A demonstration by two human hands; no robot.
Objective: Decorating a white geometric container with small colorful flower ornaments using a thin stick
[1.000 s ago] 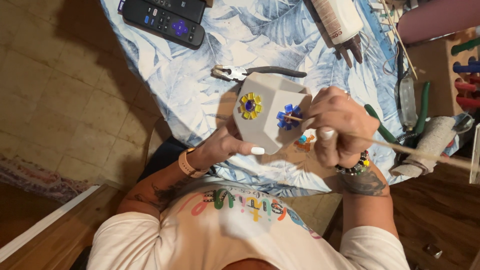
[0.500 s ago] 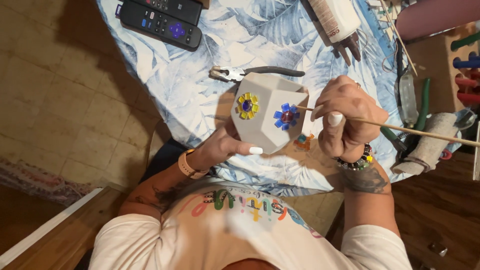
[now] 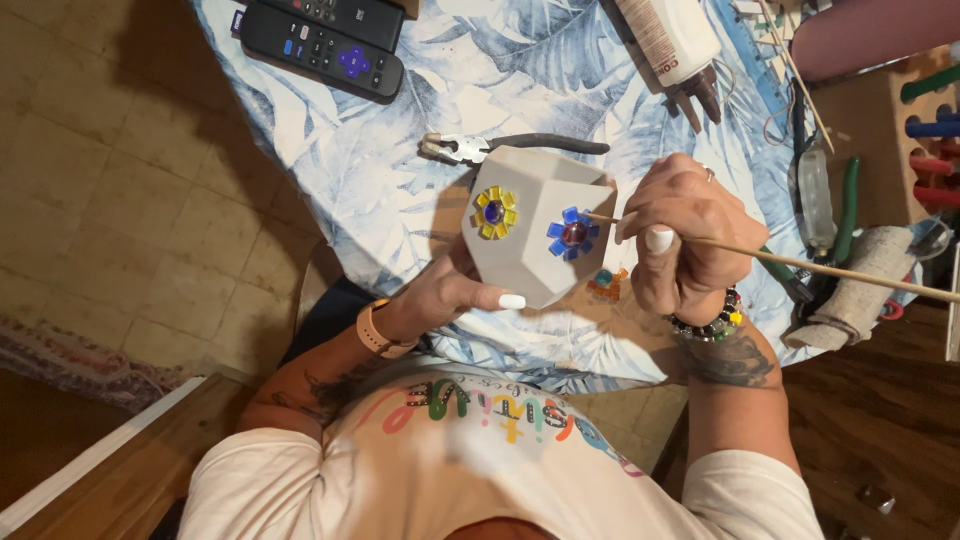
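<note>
Item: faceted pot (image 3: 535,225), pale grey, many-sided, matt surface. It was held tilted above the near edge of a table covered with a blue-and-white leaf-print cloth (image 3: 400,190). Two flat faces were turned toward the camera. The left face carried a yellow tile flower (image 3: 495,212) with a dark blue centre; the right face carried a blue tile flower (image 3: 573,233) with a reddish centre. The pot's long axis was seen to run from the near left to the far right, but which end was the open one could not be told.

Left hand (image 3: 450,290): curled under and against the near left side of the pot, thumb laid along its lower edge; the pot was gripped. A peach-coloured band was worn on the wrist.

Right hand (image 3: 685,240): closed in a pinch around a thin wooden stick (image 3: 830,265), just right of the pot. The stick's long axis lay nearly level, left to right, sloping slightly nearer toward the right; its tip pointed left and was just beside the blue tile flower, contact not resolved. A beaded bracelet was worn on the wrist.

Surroundings: a few loose coloured tiles (image 3: 605,283) lay just near of the pot. Pliers (image 3: 500,145) lay just beyond it. Two black remote controls (image 3: 320,45) were placed at the far left. A glue tube (image 3: 672,40) was noted at the far side, and green-handled tools (image 3: 845,210) and a rolled cloth (image 3: 860,280) at the right.
</note>
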